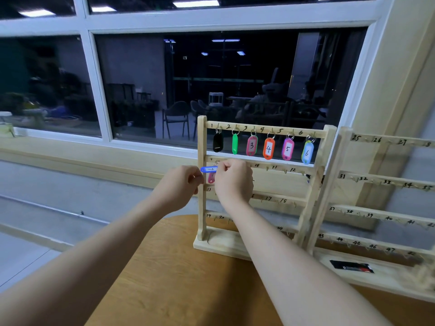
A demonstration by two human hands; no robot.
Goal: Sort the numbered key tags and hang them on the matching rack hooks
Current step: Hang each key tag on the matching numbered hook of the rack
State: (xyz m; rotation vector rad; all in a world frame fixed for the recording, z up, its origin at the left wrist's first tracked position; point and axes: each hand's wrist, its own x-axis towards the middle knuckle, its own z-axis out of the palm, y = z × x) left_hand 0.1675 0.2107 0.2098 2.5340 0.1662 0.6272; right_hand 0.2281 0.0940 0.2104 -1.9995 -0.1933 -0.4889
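Both hands are pinching at hook 7 on the rack (202,175): left hand (182,184) holding the blue tag (208,169), right hand (233,178) pinching its ring. The ring might miss the hook, dropping the tag. A pink tag (211,178) is dangling just below.

Both arms outstretched, left hand (182,184) and right hand (233,182) close together, fingers curled

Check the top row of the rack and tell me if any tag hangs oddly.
Two do. The black tag on hook 1 and the green tag on hook 2 show no number from here; the green one hangs edge-on. Tags 3 to 6 face forward and read clearly.
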